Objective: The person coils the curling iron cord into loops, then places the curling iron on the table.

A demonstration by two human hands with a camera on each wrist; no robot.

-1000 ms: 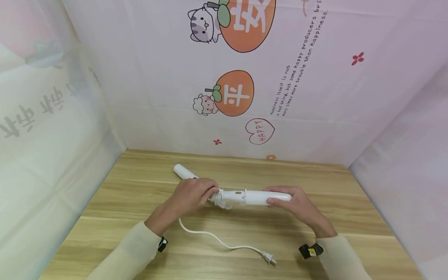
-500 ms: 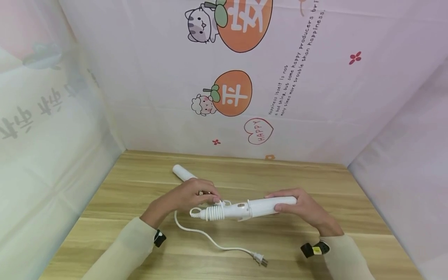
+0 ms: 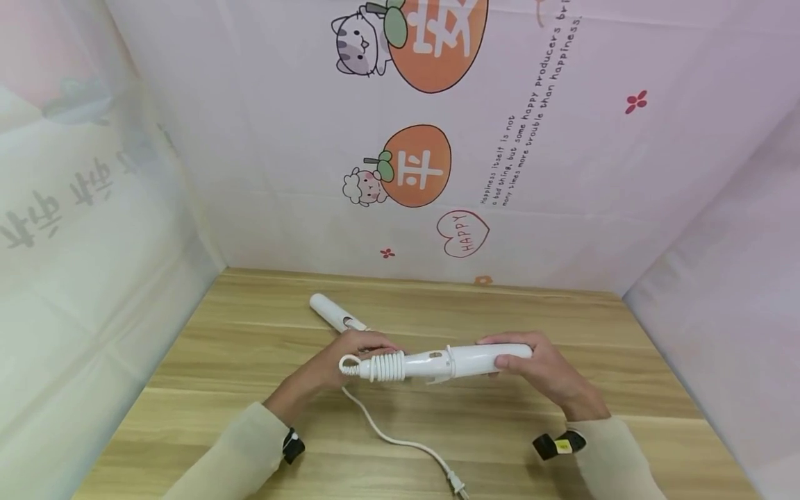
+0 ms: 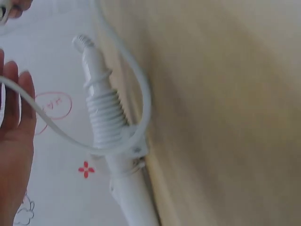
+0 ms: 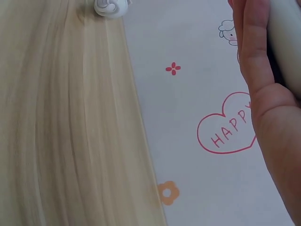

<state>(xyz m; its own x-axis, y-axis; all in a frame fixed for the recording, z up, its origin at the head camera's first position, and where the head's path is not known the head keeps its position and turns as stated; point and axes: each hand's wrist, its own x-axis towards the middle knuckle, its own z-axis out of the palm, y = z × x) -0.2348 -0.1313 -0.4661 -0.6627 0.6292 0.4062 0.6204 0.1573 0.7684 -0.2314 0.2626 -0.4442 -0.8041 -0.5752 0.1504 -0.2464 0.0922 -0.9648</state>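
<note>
A white hair iron (image 3: pixel 481 360) is held up across the middle of the head view, its power cord coiled round the handle. My right hand (image 3: pixel 546 368) grips its barrel end, with fingers behind and thumb in front. Partly hidden behind the handle is my left hand (image 3: pixel 325 364). In the left wrist view, the loose power cord (image 4: pixel 61 134) runs across its fingers (image 4: pixel 26 103); the thumb is out of that frame. The cord's plug (image 3: pixel 458 483) hangs toward the near side. Another white hair iron (image 3: pixel 328 310) lies behind the left hand, with coiled cord (image 4: pixel 106 120) round its handle.
The wooden table (image 3: pixel 250 451) ends at a printed cloth wall (image 3: pixel 300 208) at the back. More cloth walls stand at the left (image 3: pixel 94 278) and right (image 3: pixel 725 278). Dark straps with small devices (image 3: pixel 556 446) are worn at both wrists.
My left hand has passed from over the cord end of the handle to behind it. The plug was pulled toward the near edge. The right hand keeps its grip on the hair iron.
</note>
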